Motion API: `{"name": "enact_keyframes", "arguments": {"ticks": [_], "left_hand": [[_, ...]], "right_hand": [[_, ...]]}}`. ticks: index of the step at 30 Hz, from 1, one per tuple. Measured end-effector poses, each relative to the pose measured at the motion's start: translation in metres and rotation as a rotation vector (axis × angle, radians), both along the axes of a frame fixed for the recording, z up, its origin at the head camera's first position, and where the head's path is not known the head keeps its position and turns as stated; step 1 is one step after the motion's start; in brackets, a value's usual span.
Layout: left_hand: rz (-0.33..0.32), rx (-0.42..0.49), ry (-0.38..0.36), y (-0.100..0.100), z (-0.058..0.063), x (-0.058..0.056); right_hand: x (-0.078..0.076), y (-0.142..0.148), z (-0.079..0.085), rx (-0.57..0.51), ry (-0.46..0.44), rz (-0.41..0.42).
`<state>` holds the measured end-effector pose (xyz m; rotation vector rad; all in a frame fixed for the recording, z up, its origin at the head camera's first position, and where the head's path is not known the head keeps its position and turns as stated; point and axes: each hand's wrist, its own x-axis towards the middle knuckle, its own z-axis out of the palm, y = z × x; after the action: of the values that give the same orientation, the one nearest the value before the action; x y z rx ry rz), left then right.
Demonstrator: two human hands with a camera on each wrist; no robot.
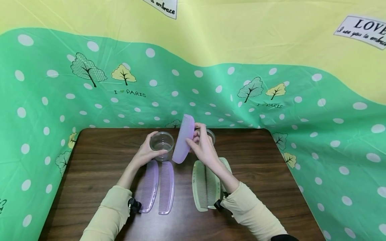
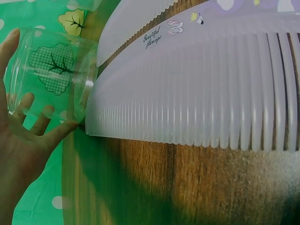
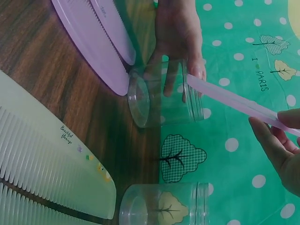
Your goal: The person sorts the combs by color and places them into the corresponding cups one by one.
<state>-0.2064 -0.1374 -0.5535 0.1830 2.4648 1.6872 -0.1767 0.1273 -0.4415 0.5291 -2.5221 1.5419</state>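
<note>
My left hand (image 1: 145,153) grips a clear plastic jar (image 1: 163,144) at the back of the table, thumb at the front and fingers round the far side. The jar stands upright, and I see nothing inside it. Between thumb and fingers, my right hand (image 1: 205,144) pinches a light purple comb (image 1: 184,140), held up and tilted to the right of the jar. In the right wrist view, the comb's far end (image 3: 201,84) overlaps the jar's rim. Two more purple combs, a left one (image 1: 149,187) and a right one (image 1: 166,189), lie below my left hand.
Several pale green combs (image 1: 199,185) lie side by side under my right forearm, which partly hides them. Behind my right hand stands a second clear jar (image 3: 164,206). A green and yellow patterned cloth (image 1: 199,87) hangs along the table's back edge.
</note>
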Motion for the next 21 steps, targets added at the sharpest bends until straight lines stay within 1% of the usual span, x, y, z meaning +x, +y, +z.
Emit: {"name": "enact_keyframes", "arguments": {"ticks": [6, 13, 18, 21], "left_hand": [[0.0, 0.006, -0.002, 0.0, 0.0, 0.0], [0.001, 0.003, -0.006, 0.0, -0.002, -0.001], [0.0, 0.01, -0.011, 0.0, -0.002, -0.001], [0.001, 0.009, -0.01, 0.0, -0.002, -0.001]], "right_hand": [[-0.005, -0.006, 0.003, 0.022, 0.041, -0.016], [-0.011, -0.014, 0.007, 0.014, 0.069, -0.014], [-0.017, -0.018, 0.005, 0.023, 0.119, -0.03], [-0.021, -0.021, 0.004, 0.037, 0.163, -0.048]]}}
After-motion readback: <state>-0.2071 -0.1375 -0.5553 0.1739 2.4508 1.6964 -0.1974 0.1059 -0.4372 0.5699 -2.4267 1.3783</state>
